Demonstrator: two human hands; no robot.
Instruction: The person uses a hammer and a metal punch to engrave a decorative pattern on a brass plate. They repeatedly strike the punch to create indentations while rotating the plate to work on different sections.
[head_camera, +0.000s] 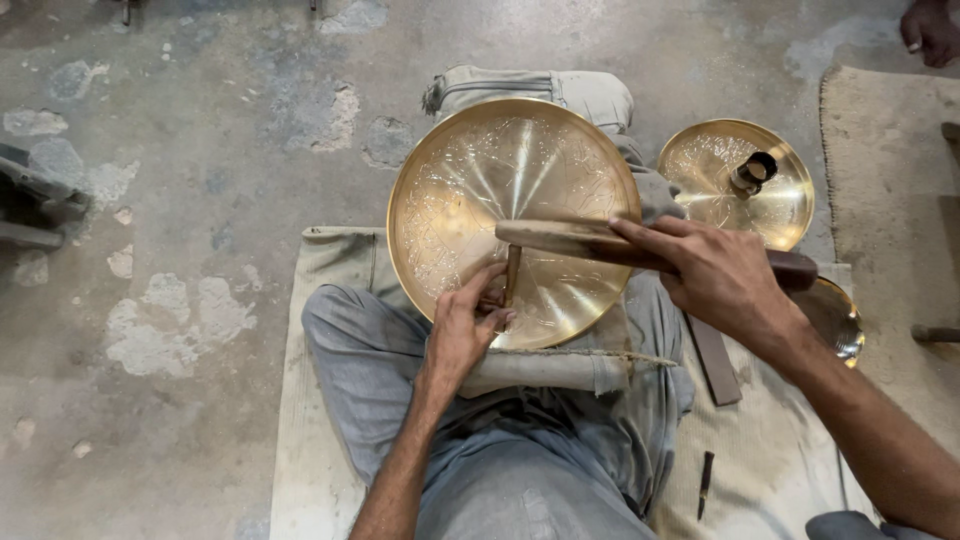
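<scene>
A big brass plate (470, 190) rests on the person's lap. The right hand (722, 278) is wrapped tight around a wooden mallet (570, 240), right above the chisel (511, 276). The left hand (468, 325) pinches that thin chisel, tip on the plate. It looks best to hold the chisel steady and tap gently, straight on its top.

Soft, even daylight fills the scene, with only faint shadows on the concrete floor (200, 200). Streaks of glare fan across the large brass plate (470, 180) just above the left hand (462, 330), and a duller sheen marks the smaller brass dish (700, 170) beyond the right hand (720, 280). Focus is sharp around both hands. Wide-angle distortion bends the frame's edges, where corners darken slightly.
</scene>
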